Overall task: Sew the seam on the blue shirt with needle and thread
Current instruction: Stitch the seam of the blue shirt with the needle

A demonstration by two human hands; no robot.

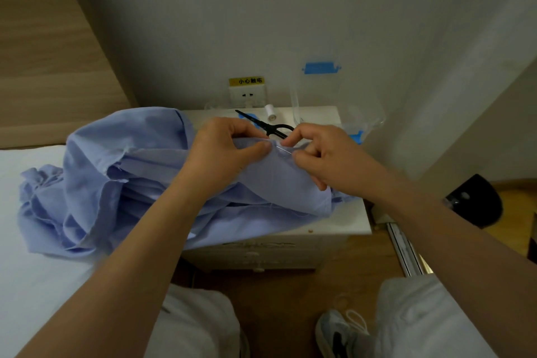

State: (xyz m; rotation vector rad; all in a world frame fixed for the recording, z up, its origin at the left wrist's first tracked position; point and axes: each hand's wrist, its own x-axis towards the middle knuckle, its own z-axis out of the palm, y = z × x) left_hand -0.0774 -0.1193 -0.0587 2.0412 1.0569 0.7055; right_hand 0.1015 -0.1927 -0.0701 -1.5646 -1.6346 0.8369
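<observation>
The blue shirt (116, 183) lies bunched across the white bed and the white nightstand (343, 227). My left hand (223, 154) pinches a raised fold of the shirt between thumb and fingers. My right hand (322, 151) is right beside it, thumb and forefinger closed on a thin needle (283, 149) that pokes into the fold. The thread is too fine to make out. A white thread spool (270, 112) stands at the back of the nightstand.
Black scissors (264, 124) lie on the nightstand just behind my hands. A clear plastic box (340, 102) with blue clips stands at the back right, below a wall socket (247, 94). The white bed (29, 270) is at left. My knees and a shoe (340, 334) are below.
</observation>
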